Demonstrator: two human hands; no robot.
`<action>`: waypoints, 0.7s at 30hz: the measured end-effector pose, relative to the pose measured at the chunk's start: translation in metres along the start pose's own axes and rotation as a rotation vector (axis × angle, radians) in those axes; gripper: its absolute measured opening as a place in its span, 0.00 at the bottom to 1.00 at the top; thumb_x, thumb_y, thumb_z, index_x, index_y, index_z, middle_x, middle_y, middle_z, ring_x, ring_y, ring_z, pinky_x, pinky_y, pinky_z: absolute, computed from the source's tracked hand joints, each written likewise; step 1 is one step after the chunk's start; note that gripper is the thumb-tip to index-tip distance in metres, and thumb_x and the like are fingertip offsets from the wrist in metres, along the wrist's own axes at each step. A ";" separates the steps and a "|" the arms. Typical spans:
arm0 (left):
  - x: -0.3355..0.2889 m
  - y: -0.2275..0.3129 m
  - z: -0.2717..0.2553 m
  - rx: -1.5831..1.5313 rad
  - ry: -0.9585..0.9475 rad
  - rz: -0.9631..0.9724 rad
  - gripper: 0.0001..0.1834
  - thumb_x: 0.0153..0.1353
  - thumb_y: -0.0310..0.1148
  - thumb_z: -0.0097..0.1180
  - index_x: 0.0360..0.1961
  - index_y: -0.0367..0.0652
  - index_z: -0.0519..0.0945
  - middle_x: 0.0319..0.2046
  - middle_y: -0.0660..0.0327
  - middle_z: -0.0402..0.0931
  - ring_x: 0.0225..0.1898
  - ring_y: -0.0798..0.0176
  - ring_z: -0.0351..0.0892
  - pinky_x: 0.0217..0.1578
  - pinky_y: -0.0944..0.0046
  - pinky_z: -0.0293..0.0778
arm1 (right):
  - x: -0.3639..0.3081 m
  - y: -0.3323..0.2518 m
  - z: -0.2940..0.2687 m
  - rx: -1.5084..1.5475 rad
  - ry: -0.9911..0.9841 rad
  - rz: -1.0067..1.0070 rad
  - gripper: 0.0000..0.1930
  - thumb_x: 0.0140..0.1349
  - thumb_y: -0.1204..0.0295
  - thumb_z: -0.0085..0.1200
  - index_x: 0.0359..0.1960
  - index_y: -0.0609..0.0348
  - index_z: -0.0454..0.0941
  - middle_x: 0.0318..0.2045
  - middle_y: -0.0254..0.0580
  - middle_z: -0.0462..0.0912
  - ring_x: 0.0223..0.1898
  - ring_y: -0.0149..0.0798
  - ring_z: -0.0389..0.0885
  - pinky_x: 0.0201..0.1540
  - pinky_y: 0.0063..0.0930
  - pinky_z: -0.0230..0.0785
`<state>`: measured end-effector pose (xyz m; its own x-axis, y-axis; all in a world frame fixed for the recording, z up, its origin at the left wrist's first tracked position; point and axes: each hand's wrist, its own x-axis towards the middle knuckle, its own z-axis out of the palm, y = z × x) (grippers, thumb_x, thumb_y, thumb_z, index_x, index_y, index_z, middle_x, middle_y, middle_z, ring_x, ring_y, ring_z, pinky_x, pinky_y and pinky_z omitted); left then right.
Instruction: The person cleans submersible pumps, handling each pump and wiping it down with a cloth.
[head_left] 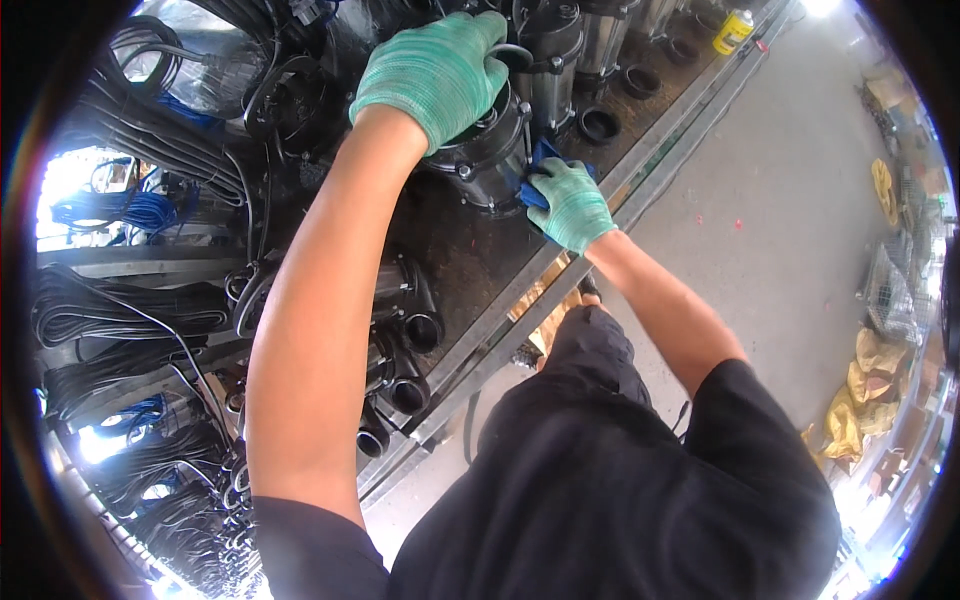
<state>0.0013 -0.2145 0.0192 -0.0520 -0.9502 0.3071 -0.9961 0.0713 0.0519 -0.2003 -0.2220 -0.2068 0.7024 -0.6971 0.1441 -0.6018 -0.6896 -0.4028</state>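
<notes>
A black submersible pump [478, 172] with bolts on its casing stands upright on the dark workbench [455, 250]. In a green knitted glove, my left hand [430, 78] is closed over the top of this pump, fingers curled at a dark curved handle [516, 54]; the grip itself is partly hidden by the glove. My right hand [570, 205], gloved the same way, grips a blue cloth [533, 196] and presses it against the pump's lower right side.
More pumps [550, 80] stand beyond, beside black rings [600, 125] and a yellow bottle [733, 32] near the bench's metal edge [650, 170]. Bundled black cables [130, 305] and pumps with round outlets [420, 330] crowd the left. Yellow sacks [850, 410] lie on the floor at right.
</notes>
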 end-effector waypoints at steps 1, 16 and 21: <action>-0.002 -0.001 -0.001 0.001 -0.056 -0.027 0.18 0.68 0.39 0.59 0.57 0.54 0.82 0.52 0.53 0.85 0.52 0.39 0.85 0.54 0.43 0.81 | -0.005 -0.008 -0.003 -0.012 -0.053 -0.078 0.24 0.54 0.62 0.70 0.52 0.58 0.87 0.57 0.46 0.82 0.54 0.58 0.80 0.62 0.46 0.74; 0.003 0.001 -0.004 0.005 -0.109 -0.036 0.16 0.69 0.40 0.57 0.57 0.54 0.81 0.53 0.54 0.85 0.51 0.41 0.85 0.54 0.43 0.80 | -0.011 -0.002 0.008 -0.096 0.086 -0.221 0.17 0.53 0.64 0.71 0.44 0.53 0.87 0.48 0.38 0.82 0.51 0.53 0.80 0.54 0.44 0.77; 0.002 0.001 0.000 0.013 -0.078 -0.017 0.16 0.69 0.41 0.57 0.57 0.55 0.81 0.53 0.56 0.85 0.51 0.41 0.86 0.54 0.44 0.81 | -0.016 -0.013 -0.002 -0.085 0.067 -0.294 0.17 0.55 0.63 0.70 0.46 0.52 0.87 0.48 0.40 0.80 0.56 0.52 0.78 0.56 0.44 0.77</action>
<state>0.0004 -0.2161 0.0195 -0.0402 -0.9720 0.2315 -0.9977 0.0518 0.0443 -0.2052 -0.2022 -0.2018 0.8259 -0.4750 0.3038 -0.4085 -0.8754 -0.2584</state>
